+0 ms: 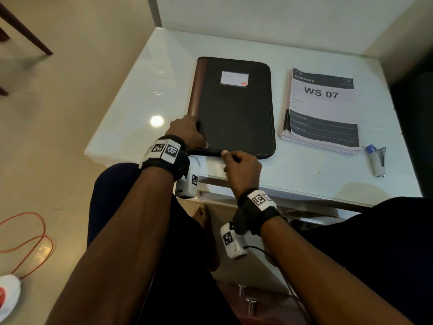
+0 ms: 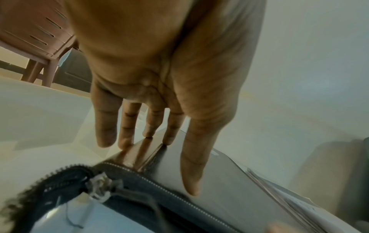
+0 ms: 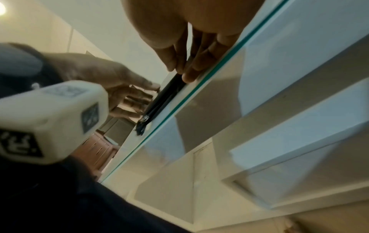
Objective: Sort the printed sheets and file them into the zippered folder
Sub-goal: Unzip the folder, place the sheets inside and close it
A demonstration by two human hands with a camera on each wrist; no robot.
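Note:
A dark grey zippered folder [image 1: 234, 106] with a brown spine lies closed on the white glass table [image 1: 145, 95]. My left hand [image 1: 189, 132] rests on its near left corner, and the straight fingers [image 2: 127, 126] touch the brown spine. My right hand [image 1: 234, 158] pinches the folder's black zippered near edge [image 3: 169, 94] between thumb and fingers [image 3: 189, 74]. A metal zipper slider [image 2: 99, 187] sits at the near left corner, apart from both hands. The stack of printed sheets [image 1: 321, 113], with "WS 07" on top, lies right of the folder.
A blue and silver stapler [image 1: 376, 160] lies at the table's near right. White drawers [image 3: 299, 126] sit under the table's front edge. A wall backs the table. An orange cable [image 1: 35, 240] loops on the floor to the left.

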